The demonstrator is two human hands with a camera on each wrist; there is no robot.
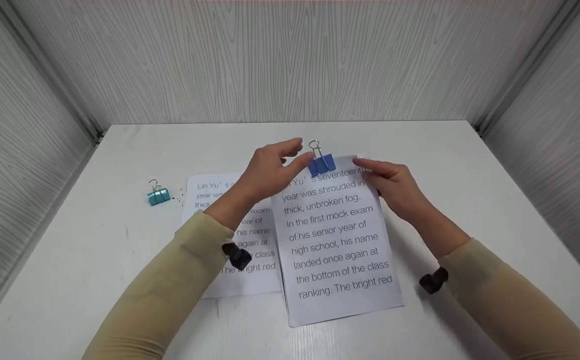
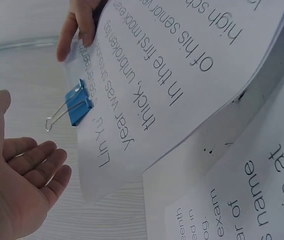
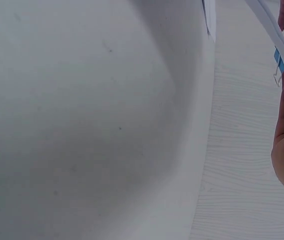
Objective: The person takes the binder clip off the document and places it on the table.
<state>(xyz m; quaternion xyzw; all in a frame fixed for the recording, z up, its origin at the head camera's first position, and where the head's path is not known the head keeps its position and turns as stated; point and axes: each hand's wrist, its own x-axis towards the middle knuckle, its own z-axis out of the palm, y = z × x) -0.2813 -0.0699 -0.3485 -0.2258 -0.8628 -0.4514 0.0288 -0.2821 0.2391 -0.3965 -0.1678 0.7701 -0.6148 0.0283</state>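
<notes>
My right hand point(image 1: 395, 189) grips a stack of printed sheets point(image 1: 340, 235) near its top right corner, holding it raised and tilted above the table. A blue binder clip point(image 1: 324, 164) sits clamped on the top edge of the stack, its wire handles sticking out past the paper. Beside the clip is my left hand point(image 1: 269, 172), with its fingers loosely extended. The left wrist view shows a gap between that hand point(image 2: 26, 185) and the clip point(image 2: 79, 102), and nothing in its palm. In the right wrist view the clip is partly hidden behind the paper's edge.
Another printed stack point(image 1: 244, 285) lies on the white table to the left, partly covered by my left arm and the held sheets. Farther left sits a teal binder clip point(image 1: 158, 196) with small dark specks beside it. Grey wood-grain panels point(image 1: 290, 65) enclose the table.
</notes>
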